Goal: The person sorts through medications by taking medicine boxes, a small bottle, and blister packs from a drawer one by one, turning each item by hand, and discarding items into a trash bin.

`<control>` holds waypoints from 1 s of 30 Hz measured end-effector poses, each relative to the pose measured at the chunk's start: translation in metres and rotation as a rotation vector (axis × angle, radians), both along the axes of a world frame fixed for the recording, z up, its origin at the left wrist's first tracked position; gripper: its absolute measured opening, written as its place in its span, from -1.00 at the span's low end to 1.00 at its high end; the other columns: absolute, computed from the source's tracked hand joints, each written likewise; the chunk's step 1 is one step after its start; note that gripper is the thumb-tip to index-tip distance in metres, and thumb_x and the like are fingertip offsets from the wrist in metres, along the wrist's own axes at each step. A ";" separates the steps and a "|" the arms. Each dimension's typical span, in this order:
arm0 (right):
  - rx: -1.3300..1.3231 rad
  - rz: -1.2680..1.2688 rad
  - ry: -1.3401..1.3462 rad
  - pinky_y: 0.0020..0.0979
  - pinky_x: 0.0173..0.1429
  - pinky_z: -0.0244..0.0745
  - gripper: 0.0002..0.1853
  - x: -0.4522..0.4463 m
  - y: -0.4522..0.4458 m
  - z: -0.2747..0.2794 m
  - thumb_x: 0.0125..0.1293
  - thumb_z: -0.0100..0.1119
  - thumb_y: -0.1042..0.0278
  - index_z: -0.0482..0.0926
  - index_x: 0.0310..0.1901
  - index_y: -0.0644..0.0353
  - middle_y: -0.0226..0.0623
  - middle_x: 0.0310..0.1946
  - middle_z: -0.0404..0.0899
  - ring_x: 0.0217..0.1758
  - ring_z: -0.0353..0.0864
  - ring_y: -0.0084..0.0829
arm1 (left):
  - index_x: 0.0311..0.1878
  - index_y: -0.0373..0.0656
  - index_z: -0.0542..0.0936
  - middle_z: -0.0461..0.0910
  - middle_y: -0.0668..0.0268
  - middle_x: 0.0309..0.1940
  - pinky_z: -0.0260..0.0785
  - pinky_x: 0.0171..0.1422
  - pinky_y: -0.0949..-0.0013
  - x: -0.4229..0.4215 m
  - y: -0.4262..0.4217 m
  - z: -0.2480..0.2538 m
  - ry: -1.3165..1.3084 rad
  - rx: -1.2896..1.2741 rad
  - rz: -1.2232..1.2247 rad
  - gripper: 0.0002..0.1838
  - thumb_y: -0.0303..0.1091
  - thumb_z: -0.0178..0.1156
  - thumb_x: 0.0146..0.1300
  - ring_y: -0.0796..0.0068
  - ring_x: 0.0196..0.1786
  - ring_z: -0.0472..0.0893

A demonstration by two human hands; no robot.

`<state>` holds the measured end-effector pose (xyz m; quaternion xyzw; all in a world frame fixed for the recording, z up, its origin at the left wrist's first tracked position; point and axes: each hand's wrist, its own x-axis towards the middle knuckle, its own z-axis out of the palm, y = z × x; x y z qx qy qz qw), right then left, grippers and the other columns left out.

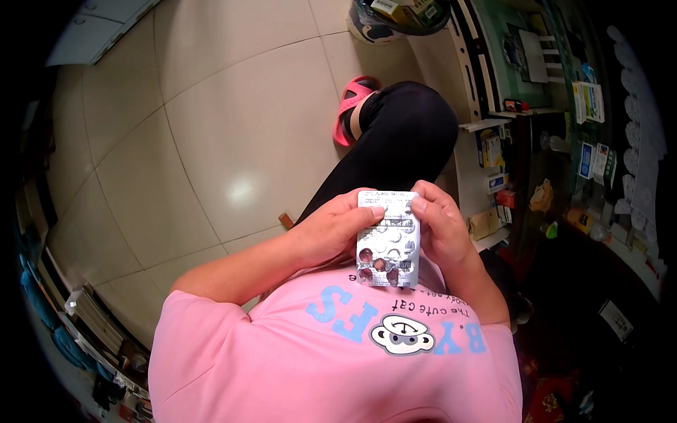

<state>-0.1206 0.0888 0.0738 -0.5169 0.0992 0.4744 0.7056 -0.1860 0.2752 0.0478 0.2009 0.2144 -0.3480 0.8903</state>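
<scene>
A silver blister pack point(388, 238) with printed foil is held upright in front of my pink shirt, its foil side facing me. Several of its pockets near the lower end are broken open; those higher up look sealed. My left hand point(337, 224) grips the left edge, thumb lying across the foil near the top. Closed on the right edge is my right hand point(443, 220), its thumb by the upper corner. The other fingers of both hands are mostly hidden behind the pack.
Beyond my bent knee stands a bin point(374, 28) with boxes in it. Shelves and a glass counter on the right hold medicine boxes point(587, 102) and a crumpled brown wrapper point(541, 195). A small brown object point(285, 221) shows against the tiled floor point(211, 141).
</scene>
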 end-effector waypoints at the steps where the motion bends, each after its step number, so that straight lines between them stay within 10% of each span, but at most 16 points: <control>1: -0.004 -0.019 -0.029 -0.67 -0.49 0.35 -0.80 0.000 0.000 0.001 0.43 -0.04 0.23 0.38 -0.25 0.18 -0.42 -0.52 0.48 -0.57 0.43 -0.71 | 0.12 -0.26 0.31 0.52 0.24 -0.08 0.53 -0.08 0.41 0.001 0.000 0.000 0.015 0.005 -0.002 -0.70 -0.34 -0.04 0.41 0.53 -0.11 0.59; 10: -0.156 0.070 -0.635 -0.66 -0.31 0.41 -0.61 0.007 -0.011 0.010 0.29 0.11 0.62 0.37 0.15 0.20 -0.40 -0.28 0.49 -0.34 0.45 -0.72 | 0.14 -0.22 0.36 0.56 0.22 -0.01 0.49 0.12 0.26 0.003 0.003 -0.006 -0.022 0.002 0.027 -0.67 -0.29 -0.01 0.40 0.42 0.01 0.61; 19: -0.188 0.102 -0.921 -0.53 -0.21 0.44 -0.76 0.001 -0.018 0.014 0.04 0.21 0.77 0.63 -0.30 0.20 -0.30 -0.28 0.57 -0.26 0.55 -0.45 | 0.20 -0.21 0.29 0.52 0.21 -0.03 0.58 -0.10 0.23 0.001 -0.002 -0.003 -0.073 0.106 0.009 -0.58 -0.11 -0.12 0.45 0.41 -0.05 0.61; 30: -0.123 0.144 -1.100 -0.62 -0.44 0.48 -0.77 -0.004 -0.029 0.017 0.13 0.08 0.83 0.59 -0.34 0.25 -0.25 -0.24 0.52 -0.38 0.53 -0.59 | 0.24 -0.21 0.32 0.51 0.18 0.05 0.55 0.01 0.25 -0.004 -0.008 0.012 -0.246 0.108 0.004 -0.36 0.16 -0.36 0.46 0.35 0.04 0.59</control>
